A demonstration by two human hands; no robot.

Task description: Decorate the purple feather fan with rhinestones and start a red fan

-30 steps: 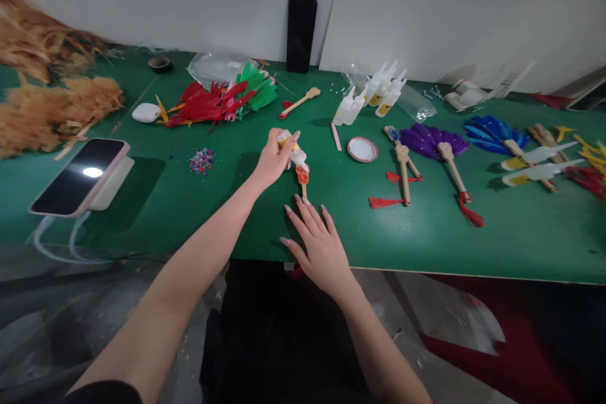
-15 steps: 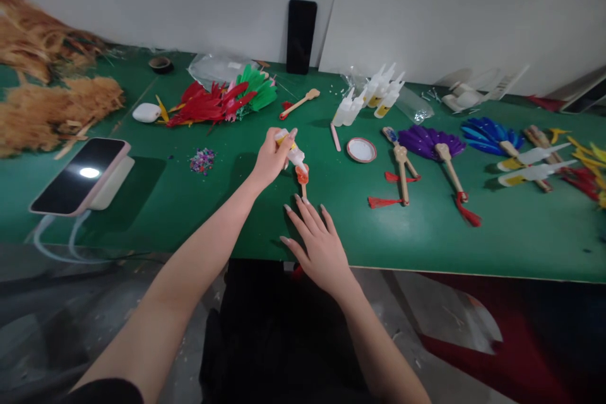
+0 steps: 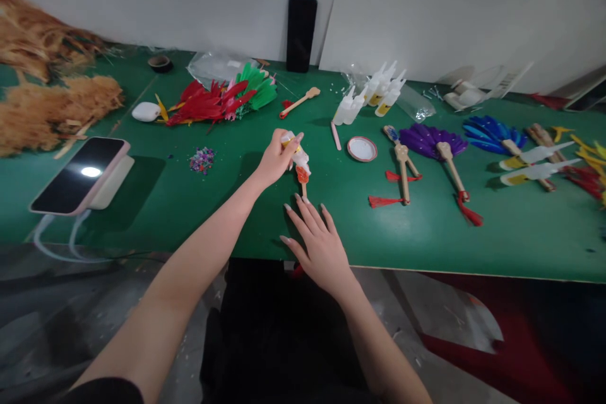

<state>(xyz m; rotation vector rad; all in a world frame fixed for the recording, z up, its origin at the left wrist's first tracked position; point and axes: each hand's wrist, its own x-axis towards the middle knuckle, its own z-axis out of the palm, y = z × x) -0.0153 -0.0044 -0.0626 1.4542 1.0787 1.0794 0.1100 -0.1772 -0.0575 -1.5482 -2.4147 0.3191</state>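
Note:
My left hand is closed around a small white glue bottle with a yellow label. The bottle is tilted, its tip down at the orange-red head of a small wooden fan handle. That head looks shiny. Whether the tip touches it, I cannot tell. My right hand lies flat with its fingers spread, the fingertips against the handle's lower end on the green table.
Several glue bottles and a small white lid stand beyond my right hand. Fans of purple feathers and blue feathers lie rightward. Leftward are colourful sequins, red feathers and a phone.
My left hand has moved slightly right with the glue bottle, whose tip has shifted to the right side of the orange-red head. My right hand has stayed in place.

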